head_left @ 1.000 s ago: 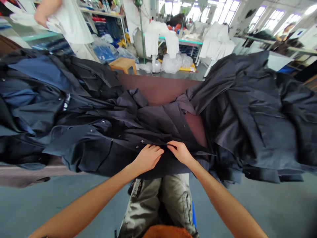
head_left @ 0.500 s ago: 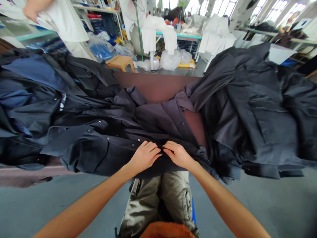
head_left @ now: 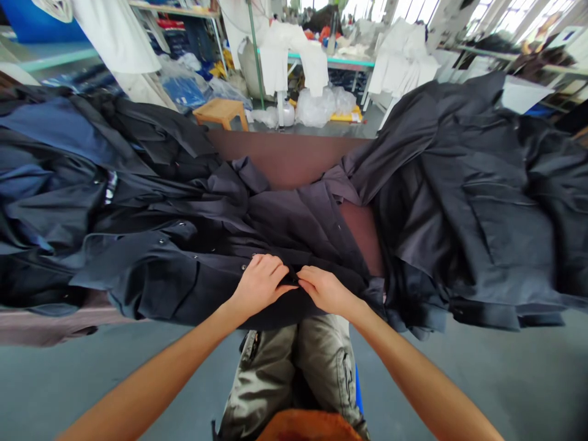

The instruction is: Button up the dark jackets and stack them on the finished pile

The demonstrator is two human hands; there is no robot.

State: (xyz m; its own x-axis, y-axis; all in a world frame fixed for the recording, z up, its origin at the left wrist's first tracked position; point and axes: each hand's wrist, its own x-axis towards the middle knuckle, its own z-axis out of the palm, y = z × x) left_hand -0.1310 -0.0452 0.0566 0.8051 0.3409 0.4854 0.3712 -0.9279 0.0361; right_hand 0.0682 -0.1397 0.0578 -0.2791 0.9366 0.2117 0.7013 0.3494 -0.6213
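Note:
A dark jacket (head_left: 220, 263) with metal snaps along its front edge lies spread across the table before me. My left hand (head_left: 261, 283) pinches the jacket's front edge between thumb and fingers, close to a snap. Right beside it, my right hand (head_left: 324, 289) grips the same edge, its fingertips almost meeting the left ones. Between the two hands the cloth is folded up a little. The fingers cover whatever small part of the edge lies under them.
Dark garments are heaped on the left (head_left: 50, 184), and more dark jackets (head_left: 487, 202) are piled on the right. The brown tabletop (head_left: 294, 159) shows between them. Beyond are a wooden stool (head_left: 221, 113), plastic bags (head_left: 315, 109) and a person in a white shirt (head_left: 114, 37).
My left hand has shifted slightly left along the jacket edge, and its thumb has come apart from the fingers. At the upper left, the person's arm has moved out of view.

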